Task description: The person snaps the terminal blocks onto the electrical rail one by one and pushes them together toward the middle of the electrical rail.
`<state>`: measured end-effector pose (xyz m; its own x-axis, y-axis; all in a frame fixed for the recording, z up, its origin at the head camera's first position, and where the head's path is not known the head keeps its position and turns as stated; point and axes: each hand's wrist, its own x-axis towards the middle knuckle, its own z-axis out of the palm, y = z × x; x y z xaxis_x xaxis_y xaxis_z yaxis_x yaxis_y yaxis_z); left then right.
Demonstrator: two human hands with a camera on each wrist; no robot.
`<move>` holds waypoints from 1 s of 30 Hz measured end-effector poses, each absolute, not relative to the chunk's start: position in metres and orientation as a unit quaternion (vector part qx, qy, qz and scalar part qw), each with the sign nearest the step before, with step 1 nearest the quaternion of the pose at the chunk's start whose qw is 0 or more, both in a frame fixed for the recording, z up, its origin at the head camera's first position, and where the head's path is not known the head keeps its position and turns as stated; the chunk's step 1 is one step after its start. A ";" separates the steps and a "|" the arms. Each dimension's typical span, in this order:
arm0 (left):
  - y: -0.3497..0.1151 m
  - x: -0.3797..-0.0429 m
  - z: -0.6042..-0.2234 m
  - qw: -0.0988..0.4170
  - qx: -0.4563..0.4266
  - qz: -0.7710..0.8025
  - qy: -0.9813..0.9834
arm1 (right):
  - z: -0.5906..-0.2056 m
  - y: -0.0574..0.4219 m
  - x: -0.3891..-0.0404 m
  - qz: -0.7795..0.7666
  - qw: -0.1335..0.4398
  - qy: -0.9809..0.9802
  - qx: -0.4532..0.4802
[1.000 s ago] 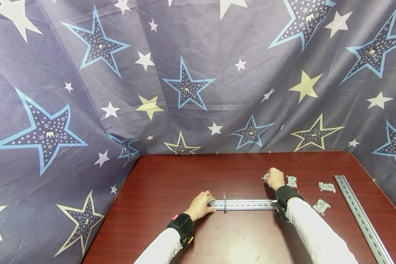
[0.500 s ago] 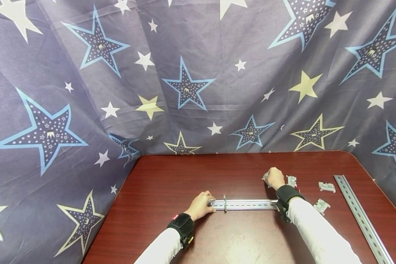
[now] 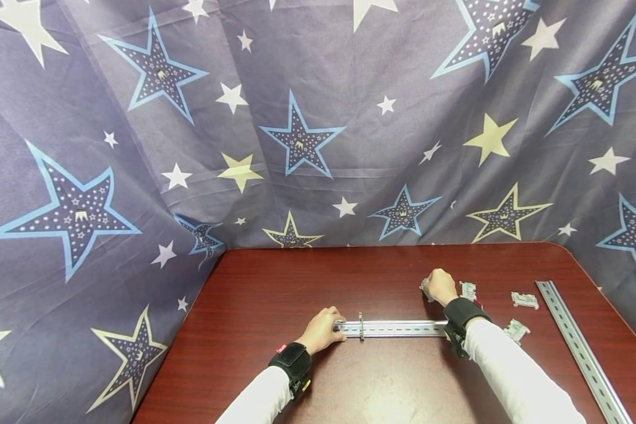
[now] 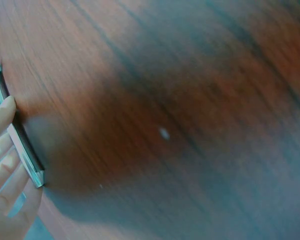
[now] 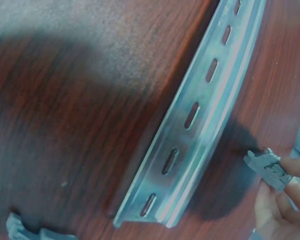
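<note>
A slotted metal DIN rail lies across the middle of the table. My left hand grips its left end, the thumb along one edge and the fingers along the other in the left wrist view. Just right of that hand, a thin grey clip-like piece stands across the rail. Beyond the rail's right part, my right hand pinches a small grey terminal block between thumb and fingers. In the right wrist view the block is off to the side of the rail's end, apart from it. My right wrist hides that end in the head view.
Several more grey terminal blocks lie right of my right hand: one by the wrist, another block farther right, and a block nearer. A second, longer rail slants along the table's right side. A star-patterned cloth hangs behind.
The terminal block in my right fingers has turned slightly and shows a little more. My left hand and the rail stay in place.
</note>
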<state>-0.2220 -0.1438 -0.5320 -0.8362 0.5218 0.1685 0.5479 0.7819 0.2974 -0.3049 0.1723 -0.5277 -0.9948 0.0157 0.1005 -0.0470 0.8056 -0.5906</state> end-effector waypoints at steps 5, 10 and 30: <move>-0.144 -0.223 -0.532 0.043 -0.287 -0.172 -0.941 | -0.498 0.160 -0.284 0.310 0.046 -0.950 0.008; -0.144 -0.223 -0.532 0.049 -0.290 -0.167 -0.941 | -0.494 0.155 -0.281 0.307 0.050 -0.950 0.004; -0.144 -0.223 -0.534 0.038 -0.275 -0.171 -0.945 | -0.485 0.141 -0.268 0.326 0.045 -0.944 0.012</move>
<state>-0.2232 -0.1439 -0.5340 -0.8462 0.5066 0.1656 0.5325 0.7905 0.3027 -0.2683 0.1411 -0.4853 -0.9958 0.0074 0.0917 -0.0508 0.7870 -0.6148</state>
